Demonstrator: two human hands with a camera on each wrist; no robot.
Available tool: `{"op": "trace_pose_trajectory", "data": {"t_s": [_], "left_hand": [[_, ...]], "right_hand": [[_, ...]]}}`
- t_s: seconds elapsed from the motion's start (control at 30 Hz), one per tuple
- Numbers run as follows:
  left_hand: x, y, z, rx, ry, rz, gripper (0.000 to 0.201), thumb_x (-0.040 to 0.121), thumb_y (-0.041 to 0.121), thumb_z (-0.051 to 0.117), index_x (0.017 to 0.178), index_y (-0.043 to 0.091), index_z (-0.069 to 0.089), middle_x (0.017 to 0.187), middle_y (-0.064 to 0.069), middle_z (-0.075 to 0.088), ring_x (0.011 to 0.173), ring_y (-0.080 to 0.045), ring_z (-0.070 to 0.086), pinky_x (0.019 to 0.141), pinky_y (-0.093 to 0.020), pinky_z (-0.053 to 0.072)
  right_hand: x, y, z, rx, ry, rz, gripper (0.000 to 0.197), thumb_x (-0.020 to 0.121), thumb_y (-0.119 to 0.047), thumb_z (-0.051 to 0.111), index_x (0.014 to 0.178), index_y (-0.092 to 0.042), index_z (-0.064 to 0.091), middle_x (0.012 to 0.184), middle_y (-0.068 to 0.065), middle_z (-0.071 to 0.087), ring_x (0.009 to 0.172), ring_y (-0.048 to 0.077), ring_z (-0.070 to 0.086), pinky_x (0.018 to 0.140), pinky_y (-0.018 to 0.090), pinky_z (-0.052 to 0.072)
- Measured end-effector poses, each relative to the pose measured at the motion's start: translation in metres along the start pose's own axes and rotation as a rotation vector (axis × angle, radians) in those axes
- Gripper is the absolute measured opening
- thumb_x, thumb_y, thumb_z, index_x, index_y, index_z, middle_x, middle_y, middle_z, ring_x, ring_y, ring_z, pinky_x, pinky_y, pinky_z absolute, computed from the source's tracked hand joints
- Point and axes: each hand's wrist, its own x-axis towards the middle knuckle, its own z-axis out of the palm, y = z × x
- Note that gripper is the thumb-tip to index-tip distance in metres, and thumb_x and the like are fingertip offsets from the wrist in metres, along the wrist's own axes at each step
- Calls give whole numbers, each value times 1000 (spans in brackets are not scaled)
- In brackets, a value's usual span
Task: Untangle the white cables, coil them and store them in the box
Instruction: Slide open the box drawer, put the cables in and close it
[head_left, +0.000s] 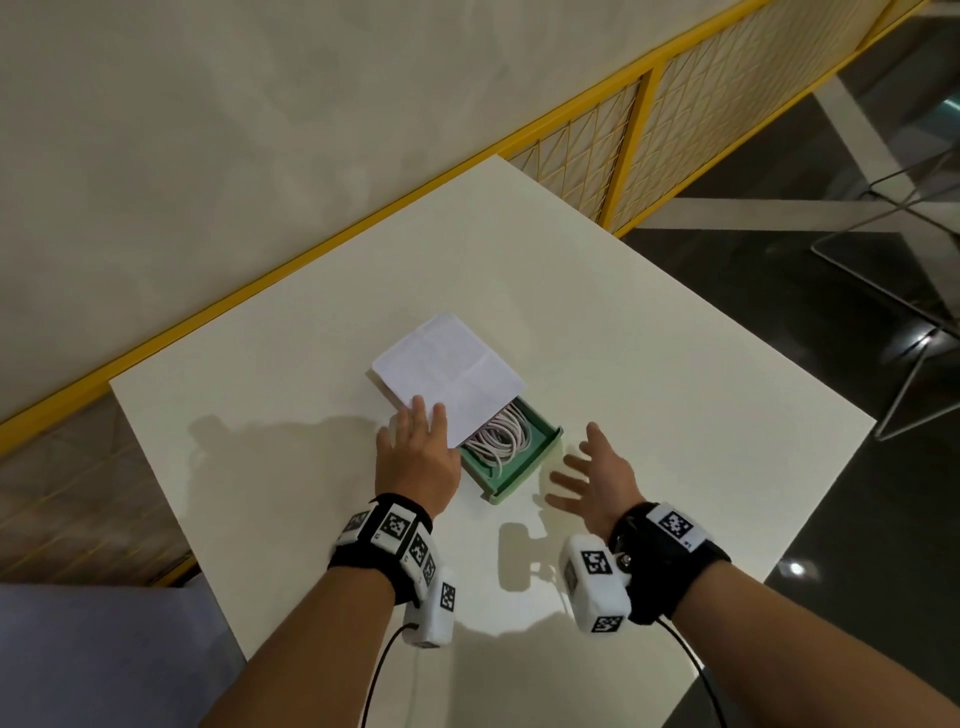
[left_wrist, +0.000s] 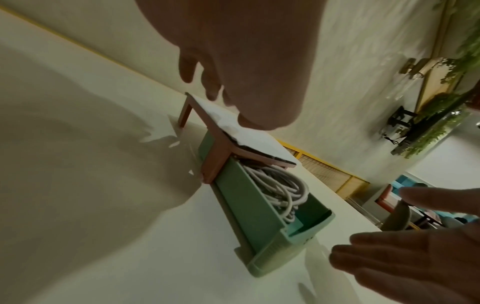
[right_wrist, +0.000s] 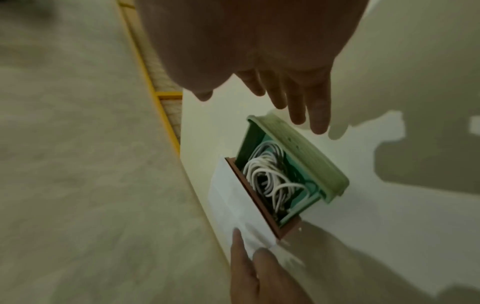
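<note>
Coiled white cables (head_left: 500, 440) lie inside a green drawer (head_left: 525, 475) that is pulled partway out of its white sleeve (head_left: 447, 371) at the middle of the table. My left hand (head_left: 420, 441) rests flat on the sleeve's near corner, fingers straight. My right hand (head_left: 592, 470) hovers spread and empty just right of the drawer's front end, not touching it. In the left wrist view the cables (left_wrist: 280, 189) fill the exposed part of the drawer (left_wrist: 275, 246). In the right wrist view my right hand's fingertips (right_wrist: 319, 125) hang above the drawer's front wall (right_wrist: 298, 152).
The white table (head_left: 649, 364) holds only the box. A yellow-framed mesh railing (head_left: 613, 171) runs along its far left edge. A metal chair frame (head_left: 914, 332) stands on the dark floor to the right.
</note>
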Motion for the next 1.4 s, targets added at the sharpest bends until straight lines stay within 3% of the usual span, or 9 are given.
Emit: {"op": "trace_pose_trajectory", "data": {"t_s": [0.1, 0.2, 0.37, 0.63, 0.77, 0.97, 1.1, 1.27, 1.4], "left_hand": [[10, 6, -7, -39, -23, 200, 57, 92, 12, 31, 149, 9, 27, 156, -16, 26, 142, -32, 29, 111, -40, 30], [19, 13, -13, -119, -340, 187, 63, 96, 4, 27, 153, 17, 7, 162, -4, 2, 149, -21, 2, 118, -32, 7], [18, 14, -10, -96, -367, 166, 69, 93, -2, 30, 153, 18, 5, 162, -3, -1, 149, -22, -2, 120, -34, 6], [17, 19, -9, 7, -364, 188, 71, 89, -7, 30, 153, 12, 4, 162, -9, -1, 148, -27, 0, 117, -37, 7], [18, 19, -8, -14, -374, 177, 73, 88, -8, 29, 153, 13, 4, 162, -8, -2, 148, -26, -2, 118, -37, 5], [18, 17, -8, -69, -286, 189, 68, 91, -7, 31, 152, 15, 13, 161, -6, 8, 148, -23, 9, 116, -35, 16], [21, 11, -2, -106, -166, 121, 58, 96, -2, 33, 150, 18, 26, 160, -6, 16, 147, -21, 15, 111, -34, 29], [21, 12, -9, -1, -229, 103, 51, 100, 7, 30, 150, 18, 24, 160, -8, 17, 147, -31, 10, 111, -39, 30], [23, 8, -17, 41, -292, 131, 49, 102, 11, 26, 150, 21, 26, 159, -7, 18, 146, -29, 12, 107, -41, 35]], "right_hand": [[3, 3, 8, 127, -84, 110, 70, 91, -56, 39, 137, -4, 32, 110, 16, 49, 101, 40, 55, 67, 49, 52], [7, 2, 18, 149, -136, 149, 74, 91, -61, 32, 133, -1, 36, 110, 21, 55, 95, 40, 58, 74, 49, 50], [10, -5, 33, 195, -172, 186, 79, 90, -64, 29, 139, -1, 30, 118, 22, 50, 108, 44, 55, 73, 48, 49], [17, -16, 63, 264, -218, 193, 85, 89, -68, 24, 143, -1, 25, 134, 24, 43, 126, 47, 43, 99, 55, 37], [26, -17, 67, 269, -179, 195, 89, 87, -70, 24, 141, 0, 28, 124, 24, 47, 121, 49, 47, 105, 59, 35], [22, -13, 63, 213, -214, 159, 63, 93, -60, 27, 118, -5, 45, 105, 19, 56, 104, 41, 58, 91, 54, 45], [27, -6, 66, -108, -43, 42, 16, 92, -16, 53, 90, 0, 58, 88, 15, 58, 63, 27, 61, 58, 36, 53], [46, -3, 69, -245, 23, 42, 17, 84, -9, 64, 70, -3, 57, 62, 14, 61, 53, 27, 60, 76, 45, 55], [56, -8, 67, -279, -47, -10, 16, 84, -3, 60, 70, -8, 57, 71, 12, 62, 57, 21, 64, 60, 34, 58]]}}
